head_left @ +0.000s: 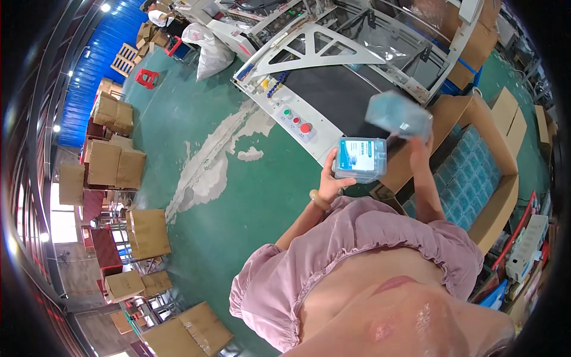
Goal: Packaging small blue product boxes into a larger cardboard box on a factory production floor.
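The left hand (331, 185) gripped a clear plastic box with a blue-and-white label (360, 158), its fingers at the left side and its thumb along the lower edge; the label faced up toward the wearer. Beyond it lay the black conveyor belt (324, 104). Up and to the right, a blue-tinted clear box (397, 114), blurred, appeared over the belt's near end, though whether it touched could not be told. Its long axis slanted from upper left to lower right, and the right hand (421, 150) gripped that lower right end. Farther right stood the open cardboard carton (505, 205), holding rows of teal-blue packs (467, 172); the right hand was clearly the nearer one to it.
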A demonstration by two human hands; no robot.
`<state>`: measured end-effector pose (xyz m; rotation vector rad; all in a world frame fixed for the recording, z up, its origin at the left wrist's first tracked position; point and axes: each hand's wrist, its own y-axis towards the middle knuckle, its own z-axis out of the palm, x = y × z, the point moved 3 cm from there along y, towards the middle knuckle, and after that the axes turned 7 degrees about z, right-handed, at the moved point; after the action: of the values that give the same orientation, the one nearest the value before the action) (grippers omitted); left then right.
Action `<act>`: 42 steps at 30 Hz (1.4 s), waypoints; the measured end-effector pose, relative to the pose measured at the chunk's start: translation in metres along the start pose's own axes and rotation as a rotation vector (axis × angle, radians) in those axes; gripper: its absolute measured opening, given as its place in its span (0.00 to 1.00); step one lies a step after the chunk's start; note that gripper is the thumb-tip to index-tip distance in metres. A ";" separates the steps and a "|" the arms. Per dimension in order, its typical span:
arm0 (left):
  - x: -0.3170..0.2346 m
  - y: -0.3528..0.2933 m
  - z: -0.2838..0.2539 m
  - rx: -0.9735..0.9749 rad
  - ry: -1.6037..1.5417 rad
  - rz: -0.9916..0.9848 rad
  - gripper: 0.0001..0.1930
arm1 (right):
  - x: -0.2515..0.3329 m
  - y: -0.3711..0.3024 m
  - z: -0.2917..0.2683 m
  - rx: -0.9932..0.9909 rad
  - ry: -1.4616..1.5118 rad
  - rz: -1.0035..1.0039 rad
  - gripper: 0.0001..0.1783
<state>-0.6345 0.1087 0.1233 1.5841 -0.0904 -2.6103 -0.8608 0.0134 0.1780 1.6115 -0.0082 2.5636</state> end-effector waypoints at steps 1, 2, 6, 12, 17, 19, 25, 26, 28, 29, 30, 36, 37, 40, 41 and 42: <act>0.001 -0.001 -0.002 0.000 -0.001 -0.003 0.50 | 0.002 0.012 -0.003 -0.005 0.113 -0.019 0.23; 0.003 -0.001 -0.004 -0.006 -0.017 0.016 0.50 | 0.005 0.027 -0.005 -0.012 0.225 -0.037 0.19; 0.008 -0.006 -0.016 -0.060 -0.049 -0.029 0.50 | 0.003 0.076 -0.031 -0.186 0.079 0.040 0.18; 0.005 -0.010 -0.020 -0.079 -0.020 -0.046 0.45 | -0.084 0.157 -0.164 -0.713 -0.733 0.280 0.38; -0.004 -0.016 -0.016 -0.120 -0.041 -0.005 0.41 | -0.130 0.159 -0.197 -0.802 -0.622 0.562 0.54; -0.008 -0.019 -0.018 -0.130 -0.036 -0.004 0.39 | -0.141 0.159 -0.184 -0.718 -0.568 0.683 0.57; -0.015 -0.029 -0.027 -0.204 0.005 0.033 0.40 | -0.148 0.154 -0.140 -0.754 -0.588 0.673 0.58; -0.016 -0.030 -0.026 -0.204 0.028 0.033 0.40 | -0.151 0.156 -0.139 -0.763 -0.601 0.677 0.59; -0.016 -0.025 -0.019 -0.176 0.040 0.024 0.40 | -0.159 0.166 -0.160 -0.765 -0.603 0.653 0.56; -0.015 -0.022 -0.016 -0.162 0.030 0.012 0.40 | -0.160 0.171 -0.174 -0.760 -0.610 0.634 0.54; -0.015 -0.024 -0.018 -0.174 0.032 0.007 0.40 | -0.160 0.172 -0.166 -0.748 -0.611 0.638 0.54; -0.006 -0.021 -0.024 -0.166 -0.019 -0.001 0.40 | -0.120 0.144 -0.094 -0.557 -1.174 0.560 0.36; -0.002 -0.018 -0.023 -0.160 -0.022 0.003 0.40 | -0.119 0.139 -0.085 -0.369 -0.916 0.349 0.31; -0.002 -0.023 -0.031 -0.196 -0.006 -0.027 0.44 | -0.084 0.088 -0.011 0.331 -0.644 0.041 0.23; -0.002 -0.021 -0.028 -0.203 -0.009 -0.016 0.44 | -0.067 0.060 0.003 0.439 -0.487 0.096 0.25; 0.000 -0.017 -0.024 -0.181 -0.008 -0.046 0.44 | -0.049 0.035 0.014 0.540 -0.329 0.150 0.26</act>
<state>-0.6134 0.1253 0.1106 1.5317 0.1790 -2.5741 -0.8309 -0.0271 0.1422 2.2812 0.6032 2.5070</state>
